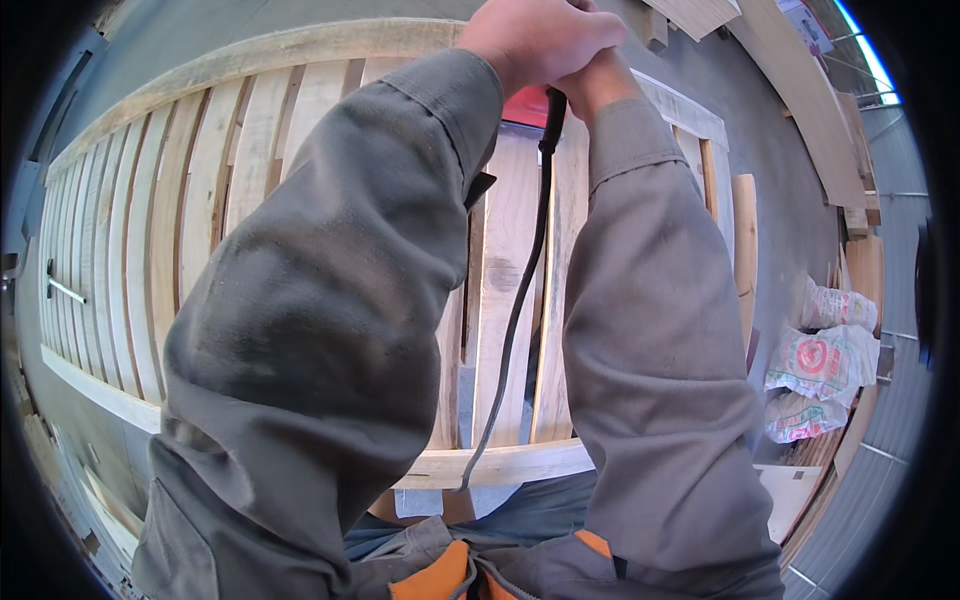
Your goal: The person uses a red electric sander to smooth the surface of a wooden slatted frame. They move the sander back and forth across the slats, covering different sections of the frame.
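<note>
At the top of the head view, my left hand [535, 38] is closed over a red corded power tool [528, 106]. My right hand [598, 78] is closed on the same tool, its fingers mostly hidden behind the left. Only a red piece of the tool's body shows, under my wrists, so its exact kind is unclear. The black cord [538, 225] leaves it and runs down toward my body. Beneath my arms lies a slatted wooden frame [235, 62] with parallel boards, and the tool is over its far right part.
A small T-shaped metal tool [66, 290] rests on the slats at the far left. On the right, white printed sacks [822, 362] lie by stacked timber. Long wooden boards [800, 90] lie beyond the frame at the upper right. Corrugated metal sheeting [897, 300] borders the right side.
</note>
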`<state>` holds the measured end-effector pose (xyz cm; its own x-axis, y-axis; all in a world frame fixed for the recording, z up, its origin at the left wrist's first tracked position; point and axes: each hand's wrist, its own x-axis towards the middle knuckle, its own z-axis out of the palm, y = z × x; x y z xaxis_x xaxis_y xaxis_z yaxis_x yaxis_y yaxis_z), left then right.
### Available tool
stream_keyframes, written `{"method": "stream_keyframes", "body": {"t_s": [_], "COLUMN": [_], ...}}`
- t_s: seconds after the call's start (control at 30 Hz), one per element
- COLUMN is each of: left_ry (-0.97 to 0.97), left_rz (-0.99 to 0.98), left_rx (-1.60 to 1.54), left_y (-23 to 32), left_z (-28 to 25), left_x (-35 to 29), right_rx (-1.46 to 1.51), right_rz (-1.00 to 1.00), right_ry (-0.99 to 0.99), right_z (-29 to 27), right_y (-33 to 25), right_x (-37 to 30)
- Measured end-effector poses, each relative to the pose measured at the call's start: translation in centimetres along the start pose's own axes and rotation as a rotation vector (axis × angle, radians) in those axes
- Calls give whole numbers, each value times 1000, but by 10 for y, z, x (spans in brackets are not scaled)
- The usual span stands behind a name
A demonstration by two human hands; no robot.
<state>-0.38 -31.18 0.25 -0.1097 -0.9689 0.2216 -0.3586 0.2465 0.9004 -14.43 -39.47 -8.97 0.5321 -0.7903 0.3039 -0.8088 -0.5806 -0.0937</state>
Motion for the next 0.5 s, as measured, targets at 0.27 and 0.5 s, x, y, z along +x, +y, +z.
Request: {"method": "stream_keyframes", "body": {"t_s": [0.27,0.5], "left_ry": [-56,-25], "left_rz": [-11,-26], "left_rx": [16,-5], "left_y": [8,1], "left_z": [-6,-5], "left_x": [4,9], "right_rx": [478,351], "right_rz": [438,337], "right_ry": [-159,-199], "right_z": [-66,-64], "right_y": [-39,-38], "right_x": [-12,-4]}}
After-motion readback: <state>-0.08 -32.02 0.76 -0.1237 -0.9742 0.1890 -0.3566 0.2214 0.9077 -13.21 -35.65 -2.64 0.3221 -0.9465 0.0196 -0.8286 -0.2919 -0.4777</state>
